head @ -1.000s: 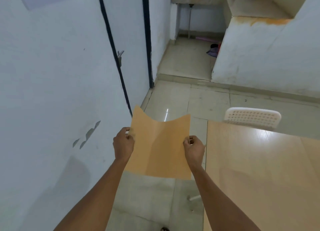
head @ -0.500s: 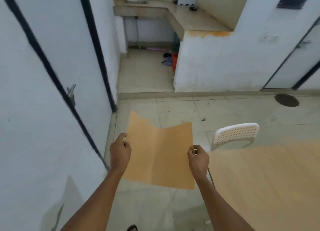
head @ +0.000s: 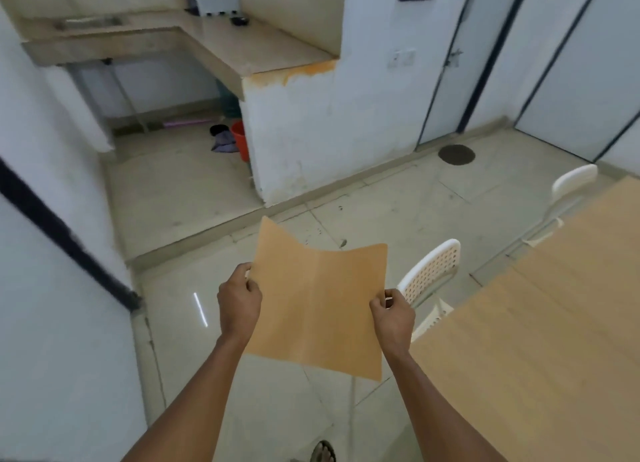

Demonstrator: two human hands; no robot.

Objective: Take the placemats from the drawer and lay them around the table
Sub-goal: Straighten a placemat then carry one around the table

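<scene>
Both arms outstretched, left hand (head: 239, 297) and right hand (head: 392, 312) fingers pinching placemat (head: 317, 309) side edges, above floor

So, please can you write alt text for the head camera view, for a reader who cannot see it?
Both hands, left and right, pinch the side edges of a tan placemat held over the floor. A wooden table stands to the right, with two white chairs, one near and one far.
</scene>
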